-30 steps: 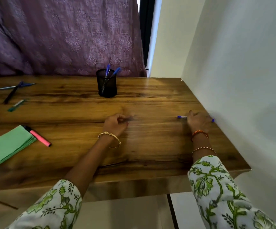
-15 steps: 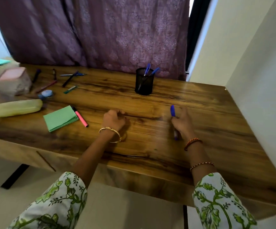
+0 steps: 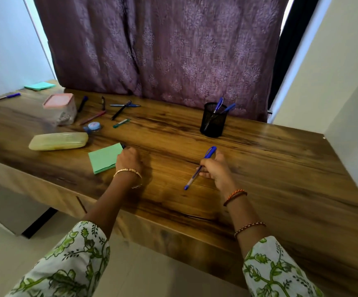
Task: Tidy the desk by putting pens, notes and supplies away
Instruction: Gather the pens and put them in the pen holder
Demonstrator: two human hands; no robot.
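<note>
Right hand [image 3: 214, 171] curled round blue pen [image 3: 199, 168] above wooden desk [image 3: 281, 168]; left hand [image 3: 127, 159] knuckled beside green notes [image 3: 104, 157], grasp impossible to tell; best carried cap-up, dropped straight into mesh pen cup [image 3: 213, 120] without tipping it.

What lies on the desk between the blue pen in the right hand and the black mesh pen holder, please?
In the head view, only bare wooden desk separates the blue pen, held by the right hand, from the pen holder.
</note>
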